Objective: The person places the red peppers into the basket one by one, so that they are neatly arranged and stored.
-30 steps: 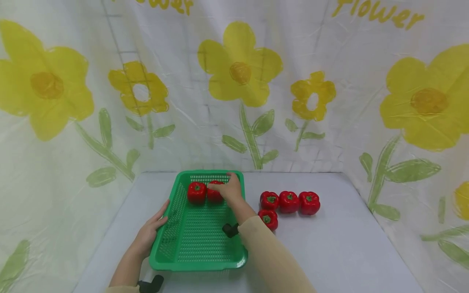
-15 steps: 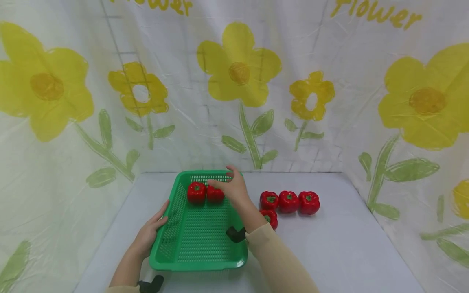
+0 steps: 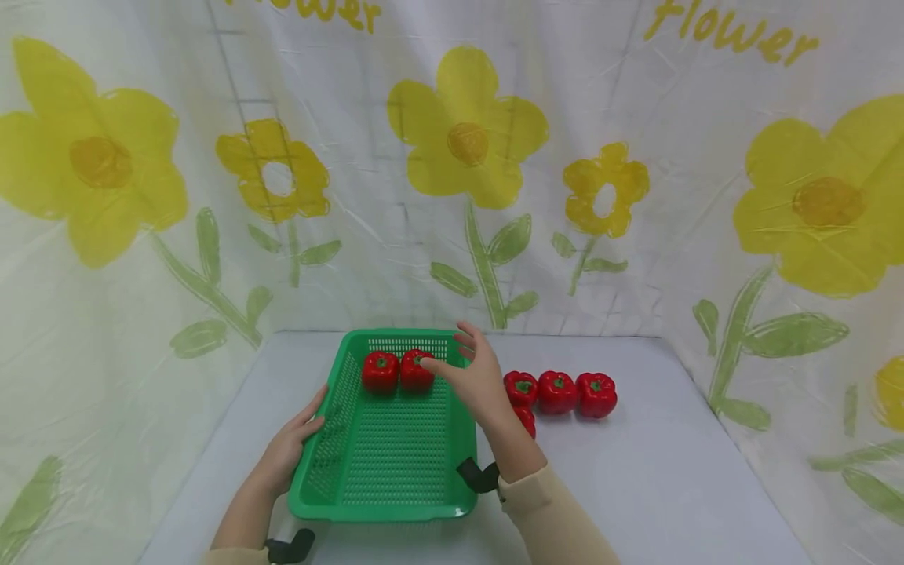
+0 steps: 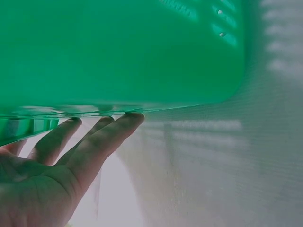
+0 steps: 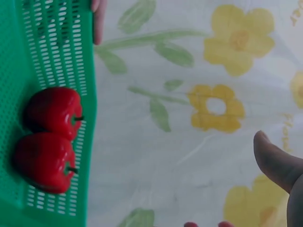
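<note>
A green plastic basket (image 3: 395, 447) with slotted walls is in front of me in the head view. Two red bell peppers (image 3: 380, 372) stand side by side at its far end; in the right wrist view these bell peppers (image 5: 45, 161) have their stems toward the basket's end wall. My left hand (image 3: 282, 451) rests against the basket's left side, and in the left wrist view its straight fingers (image 4: 106, 142) touch the green edge. Above the basket's right rim, my right hand (image 3: 476, 380) has its thumb and fingers spread, holding nothing.
Several more red bell peppers (image 3: 557, 391) sit on the white table (image 3: 650, 486) right of the basket, one partly hidden behind my right wrist. A curtain (image 3: 367, 259) printed with yellow flowers surrounds the table at the back and sides.
My right hand has let go of the right-hand bell pepper in the basket and moved up and to the right, its fingers spreading. The left hand and basket stay where they were.
</note>
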Available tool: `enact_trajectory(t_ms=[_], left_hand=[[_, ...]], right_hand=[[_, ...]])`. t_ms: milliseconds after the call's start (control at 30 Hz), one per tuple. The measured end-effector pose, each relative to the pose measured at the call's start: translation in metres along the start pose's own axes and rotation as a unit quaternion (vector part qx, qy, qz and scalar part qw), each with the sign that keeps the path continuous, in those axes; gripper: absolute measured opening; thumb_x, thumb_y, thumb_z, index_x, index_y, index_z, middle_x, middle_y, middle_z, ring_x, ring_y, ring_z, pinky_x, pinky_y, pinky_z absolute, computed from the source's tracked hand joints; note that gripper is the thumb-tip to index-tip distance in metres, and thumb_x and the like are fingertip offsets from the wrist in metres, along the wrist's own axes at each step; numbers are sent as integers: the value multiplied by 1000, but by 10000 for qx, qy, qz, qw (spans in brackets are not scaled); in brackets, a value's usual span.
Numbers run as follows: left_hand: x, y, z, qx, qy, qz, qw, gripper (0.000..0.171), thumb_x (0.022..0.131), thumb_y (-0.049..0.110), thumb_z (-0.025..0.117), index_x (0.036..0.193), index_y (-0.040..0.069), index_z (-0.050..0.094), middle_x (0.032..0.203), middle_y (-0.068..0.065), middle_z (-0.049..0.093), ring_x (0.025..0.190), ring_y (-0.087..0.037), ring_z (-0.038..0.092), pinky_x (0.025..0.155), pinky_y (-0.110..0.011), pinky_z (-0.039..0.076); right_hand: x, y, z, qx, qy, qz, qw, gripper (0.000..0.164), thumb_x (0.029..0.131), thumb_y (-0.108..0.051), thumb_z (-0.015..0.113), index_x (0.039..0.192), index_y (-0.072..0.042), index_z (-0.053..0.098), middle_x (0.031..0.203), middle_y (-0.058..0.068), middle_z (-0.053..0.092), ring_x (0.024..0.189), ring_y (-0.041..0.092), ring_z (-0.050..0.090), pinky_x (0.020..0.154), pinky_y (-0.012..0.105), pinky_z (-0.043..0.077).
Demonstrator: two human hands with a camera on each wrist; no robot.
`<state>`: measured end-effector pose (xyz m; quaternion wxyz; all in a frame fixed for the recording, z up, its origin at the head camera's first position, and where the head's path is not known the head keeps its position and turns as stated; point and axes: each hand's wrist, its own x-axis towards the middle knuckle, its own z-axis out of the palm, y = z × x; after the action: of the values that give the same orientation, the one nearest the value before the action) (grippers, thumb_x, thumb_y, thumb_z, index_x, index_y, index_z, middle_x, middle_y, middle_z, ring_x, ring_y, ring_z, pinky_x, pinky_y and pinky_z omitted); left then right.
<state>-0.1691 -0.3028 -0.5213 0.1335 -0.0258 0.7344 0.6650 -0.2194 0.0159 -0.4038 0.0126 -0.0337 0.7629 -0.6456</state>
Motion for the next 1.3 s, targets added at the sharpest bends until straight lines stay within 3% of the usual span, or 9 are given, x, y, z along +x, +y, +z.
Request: enact_trajectory(t_ms=[267,433,767,1100,1300], left_hand=[[1,-2,0,-64,-41,39,10000,54,112,33,29,162,41,11,171,1,-3,156,-38,-1,118,-58,28],[0,-2,0,-49,-66,48,10000,54,112,34,29,162,41,11,171,1,-4,156,-38,-2,118,-59,28],[-1,1,-1,11,-64,63,10000,54,112,34,29,162,41,10,171,1,-4,156,-38,-2,117,-58,30],[-1,1,0,-15,-83,118,9999,54,112,33,28,162,38,10,171,1,-4,156,-36,-4,118,-58,25],[-1,1,1,9,-59,143,9999,54,112,32,28,162,38,10,171,1,-4,156,-36,-5,118,-58,22]], right_hand=[[-18,0,-14,232,56,-229,9995,87,78,-42,87,151,-30,41,153,4,47,145,32,40,110,55,44],[-25,7,-23,58,221,-373,9990,85,77,-43,88,148,-34,43,151,-4,50,144,26,42,111,53,44],[-41,20,-46,-127,483,-498,9975,81,79,-32,88,147,-31,44,150,-3,50,143,24,43,112,52,44],[-52,48,-58,-285,707,-471,9960,85,79,-34,88,150,-26,41,153,2,46,143,29,41,111,55,44],[-57,74,-63,-413,1030,-589,9921,84,79,-26,88,149,-24,43,152,5,47,143,32,40,107,57,46]])
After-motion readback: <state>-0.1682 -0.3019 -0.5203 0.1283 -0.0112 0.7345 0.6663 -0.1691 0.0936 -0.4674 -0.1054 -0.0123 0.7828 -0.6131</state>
